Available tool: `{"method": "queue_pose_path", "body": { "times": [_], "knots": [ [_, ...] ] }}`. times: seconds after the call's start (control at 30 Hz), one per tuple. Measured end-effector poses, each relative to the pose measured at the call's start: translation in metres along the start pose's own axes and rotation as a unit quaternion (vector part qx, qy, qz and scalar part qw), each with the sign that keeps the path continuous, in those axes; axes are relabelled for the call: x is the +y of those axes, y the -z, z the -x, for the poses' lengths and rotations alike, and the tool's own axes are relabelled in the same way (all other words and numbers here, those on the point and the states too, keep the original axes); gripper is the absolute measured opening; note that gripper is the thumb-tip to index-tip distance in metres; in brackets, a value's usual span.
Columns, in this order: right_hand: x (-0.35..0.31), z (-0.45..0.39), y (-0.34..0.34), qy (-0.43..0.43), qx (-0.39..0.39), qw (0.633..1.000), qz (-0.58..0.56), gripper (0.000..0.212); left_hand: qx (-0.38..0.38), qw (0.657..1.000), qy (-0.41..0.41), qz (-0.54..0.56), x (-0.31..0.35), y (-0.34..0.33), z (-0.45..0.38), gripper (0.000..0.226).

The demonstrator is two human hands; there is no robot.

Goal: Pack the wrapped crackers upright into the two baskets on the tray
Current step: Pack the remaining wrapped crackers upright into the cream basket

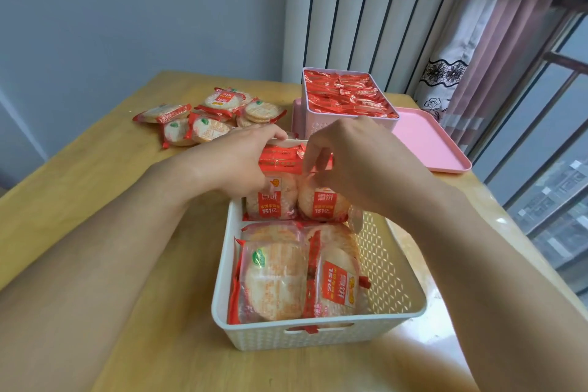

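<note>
Both grips are at work on the standing row of crackers at the far end of the white basket. The left hand curls round the left end of the row, fingers over the red top seams, apparently to hold the packets upright. The right hand pinches at the packet tops with bent fingertips, seemingly straightening or seating one. Nearer the wearer in the white basket, two or more packets lie flat or leaning, so that stretch looks not yet packed upright.

Beyond the white basket stands a pink basket, filled to its rim with red-edged packets, resting on the pink tray. The white basket itself sits on the tabletop, not on the tray. Left of the pink basket lies a loose pile of wrapped crackers, still to be packed.
</note>
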State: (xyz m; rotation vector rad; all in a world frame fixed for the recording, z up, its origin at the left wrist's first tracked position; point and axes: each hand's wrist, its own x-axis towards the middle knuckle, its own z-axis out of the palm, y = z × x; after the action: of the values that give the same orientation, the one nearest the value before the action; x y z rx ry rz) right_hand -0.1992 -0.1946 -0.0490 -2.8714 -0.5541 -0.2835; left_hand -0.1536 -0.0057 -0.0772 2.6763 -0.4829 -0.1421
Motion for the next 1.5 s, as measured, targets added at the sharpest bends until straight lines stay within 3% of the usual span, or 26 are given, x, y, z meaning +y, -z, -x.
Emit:
{"method": "queue_pose_path", "body": {
  "times": [0.1, 0.2, 0.3, 0.4, 0.57, 0.63, 0.73, 0.83, 0.9, 0.97, 1.07, 1.13, 1.27, 1.4, 1.5],
  "knots": [
    [-0.016, 0.005, -0.002, 0.053, -0.115, 0.990, -0.061, 0.020, 0.002, 1.000, 0.002, -0.004, -0.001, 0.000, 0.001, 0.085],
    [-0.022, 0.006, -0.018, 0.077, -0.282, 0.956, 0.007, 0.029, 0.000, 1.000, 0.003, -0.015, 0.002, 0.000, 0.001, 0.086],
    [-0.023, 0.007, -0.021, 0.063, -0.342, 0.937, 0.044, 0.032, 0.000, 1.000, 0.008, -0.018, 0.004, 0.001, 0.002, 0.084],
    [-0.022, 0.007, -0.021, 0.069, -0.320, 0.944, 0.052, 0.017, 0.008, 1.000, -0.001, -0.026, 0.004, -0.001, 0.002, 0.082],
    [-0.021, 0.012, 0.004, 0.083, -0.253, 0.964, -0.004, 0.010, -0.012, 1.000, -0.004, 0.014, 0.001, 0.007, 0.003, 0.078],
    [-0.014, 0.016, 0.023, 0.075, -0.191, 0.978, -0.047, 0.015, 0.023, 0.995, -0.021, 0.094, -0.004, 0.015, 0.004, 0.068],
    [0.003, 0.022, 0.048, 0.094, -0.049, 0.986, -0.124, 0.020, 0.150, 0.963, -0.047, 0.218, -0.006, 0.029, 0.009, 0.023],
    [0.014, 0.020, 0.053, 0.147, 0.120, 0.961, -0.200, 0.020, 0.119, 0.945, -0.049, 0.301, 0.005, 0.036, 0.018, 0.052],
    [0.018, 0.013, 0.047, 0.172, 0.177, 0.945, -0.216, 0.017, 0.050, 0.930, -0.072, 0.358, 0.010, 0.033, 0.025, 0.051],
    [0.021, 0.008, 0.041, 0.181, 0.186, 0.946, -0.196, 0.018, 0.006, 0.901, -0.107, 0.420, 0.012, 0.029, 0.027, 0.031],
    [0.024, 0.004, 0.035, 0.146, 0.133, 0.973, -0.121, 0.027, 0.049, 0.874, -0.090, 0.474, 0.006, 0.025, 0.020, 0.024],
    [0.025, 0.004, 0.034, 0.119, 0.146, 0.976, -0.105, 0.035, 0.080, 0.888, -0.081, 0.446, 0.004, 0.025, 0.019, 0.026],
    [0.015, 0.008, 0.040, 0.056, 0.163, 0.969, -0.175, 0.016, 0.076, 0.956, -0.107, 0.262, 0.004, 0.030, 0.025, 0.014],
    [0.015, 0.014, 0.043, 0.017, 0.006, 0.999, -0.035, 0.013, 0.060, 0.995, -0.080, 0.008, 0.010, 0.028, 0.033, 0.014],
    [0.010, 0.019, 0.034, 0.012, -0.177, 0.984, 0.011, 0.026, 0.063, 0.991, -0.072, -0.090, 0.015, 0.015, 0.031, 0.039]
  ]
}}
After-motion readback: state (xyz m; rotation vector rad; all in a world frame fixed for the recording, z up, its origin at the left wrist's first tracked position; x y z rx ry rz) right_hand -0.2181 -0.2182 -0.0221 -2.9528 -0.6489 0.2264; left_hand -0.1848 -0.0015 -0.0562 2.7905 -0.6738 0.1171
